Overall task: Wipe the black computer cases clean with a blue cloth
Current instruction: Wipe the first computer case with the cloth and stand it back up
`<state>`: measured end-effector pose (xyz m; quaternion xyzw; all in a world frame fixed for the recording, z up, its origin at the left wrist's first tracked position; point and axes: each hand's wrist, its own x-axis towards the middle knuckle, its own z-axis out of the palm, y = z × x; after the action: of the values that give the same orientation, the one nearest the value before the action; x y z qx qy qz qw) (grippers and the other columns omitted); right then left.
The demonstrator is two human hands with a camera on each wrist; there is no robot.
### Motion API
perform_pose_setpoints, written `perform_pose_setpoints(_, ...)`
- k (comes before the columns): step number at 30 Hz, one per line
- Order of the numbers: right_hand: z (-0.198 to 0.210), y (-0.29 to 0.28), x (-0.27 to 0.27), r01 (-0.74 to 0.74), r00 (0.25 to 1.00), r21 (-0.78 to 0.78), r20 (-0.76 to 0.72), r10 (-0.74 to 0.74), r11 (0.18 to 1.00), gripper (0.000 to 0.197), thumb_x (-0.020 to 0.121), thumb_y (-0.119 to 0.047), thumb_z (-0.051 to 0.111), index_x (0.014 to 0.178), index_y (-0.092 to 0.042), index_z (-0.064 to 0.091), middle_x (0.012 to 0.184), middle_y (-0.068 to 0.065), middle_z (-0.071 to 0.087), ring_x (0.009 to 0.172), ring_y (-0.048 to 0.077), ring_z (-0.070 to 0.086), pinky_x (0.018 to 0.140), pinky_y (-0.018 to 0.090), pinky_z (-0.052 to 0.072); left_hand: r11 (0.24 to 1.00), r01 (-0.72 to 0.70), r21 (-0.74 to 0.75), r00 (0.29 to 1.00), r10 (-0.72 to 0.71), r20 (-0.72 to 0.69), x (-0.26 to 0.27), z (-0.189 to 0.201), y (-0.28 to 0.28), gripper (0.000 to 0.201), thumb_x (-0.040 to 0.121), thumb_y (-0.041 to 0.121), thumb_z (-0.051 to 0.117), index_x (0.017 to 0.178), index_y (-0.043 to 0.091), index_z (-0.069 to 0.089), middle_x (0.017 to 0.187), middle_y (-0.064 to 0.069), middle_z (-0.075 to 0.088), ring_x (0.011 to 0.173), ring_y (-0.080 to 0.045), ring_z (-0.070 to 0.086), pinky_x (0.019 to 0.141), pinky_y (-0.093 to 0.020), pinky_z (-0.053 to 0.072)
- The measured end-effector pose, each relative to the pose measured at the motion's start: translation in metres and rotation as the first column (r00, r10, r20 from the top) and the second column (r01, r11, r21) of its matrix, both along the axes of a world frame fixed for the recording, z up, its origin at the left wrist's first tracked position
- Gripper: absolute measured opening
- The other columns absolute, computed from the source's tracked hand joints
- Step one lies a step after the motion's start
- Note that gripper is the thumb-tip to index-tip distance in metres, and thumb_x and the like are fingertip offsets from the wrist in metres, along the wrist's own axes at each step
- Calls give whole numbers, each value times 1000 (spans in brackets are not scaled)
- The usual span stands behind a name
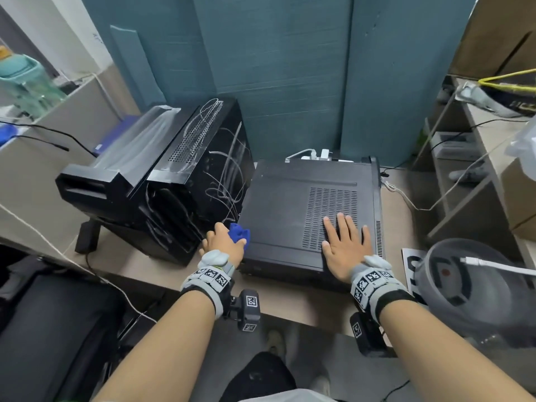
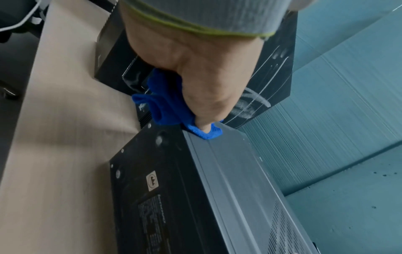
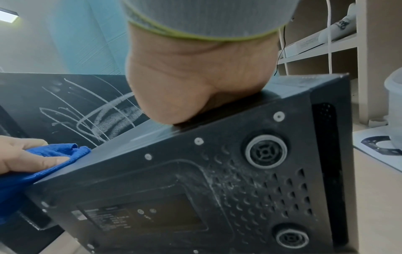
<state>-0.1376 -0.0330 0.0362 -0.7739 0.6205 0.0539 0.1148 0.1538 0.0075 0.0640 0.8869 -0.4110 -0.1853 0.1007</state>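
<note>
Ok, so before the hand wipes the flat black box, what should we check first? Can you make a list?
1. Blue cloth held in the left hand: ok, fingers are curled round it.
2. Cloth touching the flat case: ok, it sits on the near left edge.
3. Case held steady: ok, the right hand lies flat on its top.
4. Wiping path free: not ok, the right hand covers part of the vent holes.
5. Dirt left: not ok, the upright case shows white scribbles, and the flat case's front has dust.
6. Cloth clean enough: cannot tell.
</note>
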Motion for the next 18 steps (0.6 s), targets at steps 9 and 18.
perform_pose_setpoints(9, 2, -2, -2, -9, 1000, 24, 9, 9, 1000, 62, 105, -48, 14, 160, -35, -12, 170, 0, -15, 156, 20, -15, 124, 53, -7, 993, 47, 112, 997, -41, -60, 17, 2, -12, 51, 86, 45, 66, 121, 14, 44, 130, -12, 53, 115, -38, 56, 93, -45, 48)
perform_pose_setpoints(18, 5, -1, -1, -15, 1000, 41, 14, 15, 999, 63, 106, -48, 15, 161, -34, -12, 170, 1, -16, 156, 22, -15, 124, 53, -6, 990, 22, 139, 994, -7, -107, 26, -5, -18, 69, 82, 55, 68, 128, 11, 44, 130, -14, 56, 111, -38, 60, 95, -47, 50)
